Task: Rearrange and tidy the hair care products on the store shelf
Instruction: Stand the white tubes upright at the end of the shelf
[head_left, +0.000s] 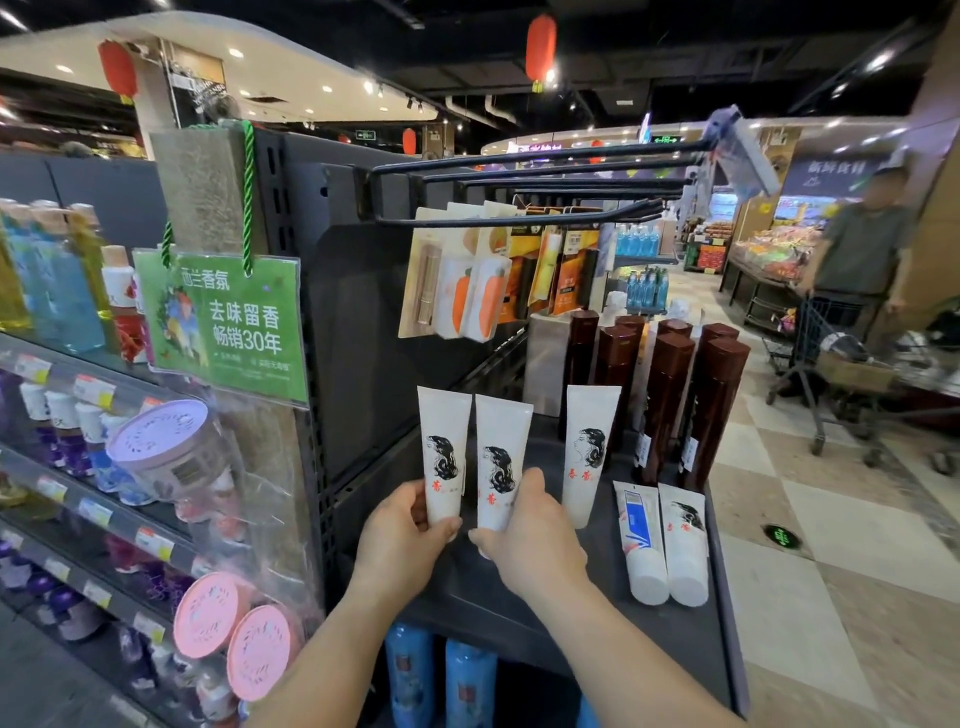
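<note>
Left hand (402, 530) and right hand (524, 525) each grasp an upright tube (444, 452); third tube (589, 452) stands, two tubes (665, 545) lie flat, not yet tidied

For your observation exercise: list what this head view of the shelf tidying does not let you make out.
- Caps of the two held tubes: hidden behind the left hand and right hand.
- Price tags: too small and blurred to read.
- Blue bottles below the shelf: cut off by the bottom edge.
</note>
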